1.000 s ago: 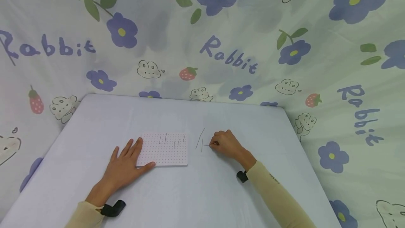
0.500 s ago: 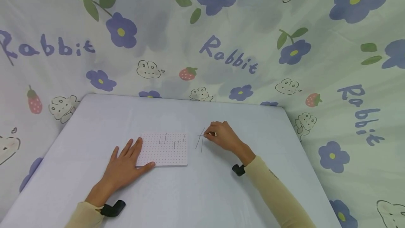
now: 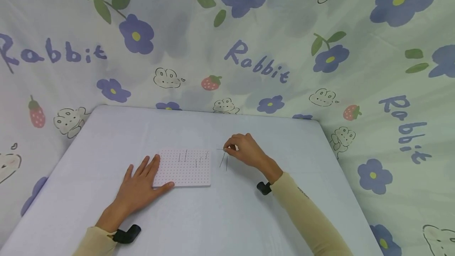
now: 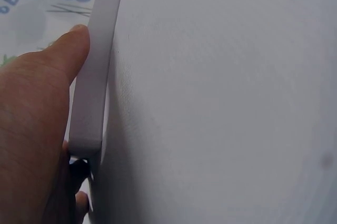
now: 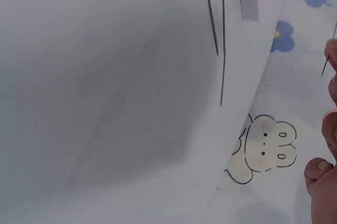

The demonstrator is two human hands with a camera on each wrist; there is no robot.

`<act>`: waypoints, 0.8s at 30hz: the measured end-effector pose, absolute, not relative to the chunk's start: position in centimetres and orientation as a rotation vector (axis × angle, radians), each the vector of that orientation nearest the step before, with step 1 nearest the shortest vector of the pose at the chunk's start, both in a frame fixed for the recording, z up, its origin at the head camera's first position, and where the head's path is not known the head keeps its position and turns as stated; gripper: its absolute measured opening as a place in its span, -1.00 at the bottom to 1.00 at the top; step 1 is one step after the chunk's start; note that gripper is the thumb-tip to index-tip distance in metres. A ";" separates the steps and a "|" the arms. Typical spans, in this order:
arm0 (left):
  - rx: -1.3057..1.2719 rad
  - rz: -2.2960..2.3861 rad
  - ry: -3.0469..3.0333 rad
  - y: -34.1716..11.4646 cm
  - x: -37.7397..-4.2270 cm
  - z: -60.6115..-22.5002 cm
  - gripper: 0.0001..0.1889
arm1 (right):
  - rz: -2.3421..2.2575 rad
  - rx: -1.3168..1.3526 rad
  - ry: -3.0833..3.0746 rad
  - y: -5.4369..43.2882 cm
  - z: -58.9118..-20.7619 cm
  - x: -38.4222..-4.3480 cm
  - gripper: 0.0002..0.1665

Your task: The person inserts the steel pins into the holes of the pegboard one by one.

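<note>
Head view shows the right hand (image 3: 247,150) pinching a held rod (image 3: 220,149), thin and dark, between thumb and fingertips; the rod points out toward the left, and its other end is hidden by the fingers. The left hand (image 3: 138,187) lies with its fingers straight and spread at the left side of a white pegboard (image 3: 177,177), its thumb along the near edge. In the left wrist view that thumb touches the board's side.

The pegboard rests flat on the table (image 3: 188,220), left of the right hand, its top covered by rows of small holes. Five inserted rods (image 3: 185,155) rise from its far half, two near the middle and three toward the right. Just beyond its right edge, three loose rods (image 5: 212,21) lie on the table, two of them nearly end to end, as the right wrist view shows.

Both arms wear tan sleeves (image 3: 307,216), with black devices (image 3: 127,234) at the wrists. Behind the table hangs a pale cloth (image 3: 192,38) printed with purple flowers, strawberries, rabbits and the word "Rabbit".
</note>
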State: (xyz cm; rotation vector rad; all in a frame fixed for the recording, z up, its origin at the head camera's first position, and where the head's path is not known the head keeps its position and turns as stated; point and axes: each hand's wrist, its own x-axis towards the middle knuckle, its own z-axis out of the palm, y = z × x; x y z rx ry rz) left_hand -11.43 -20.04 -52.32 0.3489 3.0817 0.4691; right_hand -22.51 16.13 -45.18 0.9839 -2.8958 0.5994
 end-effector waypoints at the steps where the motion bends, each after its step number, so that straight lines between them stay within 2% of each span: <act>1: 0.349 0.470 3.082 -20.0 -11.4 -52.3 0.19 | 0.617 0.986 -2.900 16.0 -45.2 -22.6 -0.90; 24: 0.343 0.489 3.083 -20.0 -11.4 -52.2 0.19 | 0.951 0.959 -2.994 14.0 -45.7 -22.6 -0.94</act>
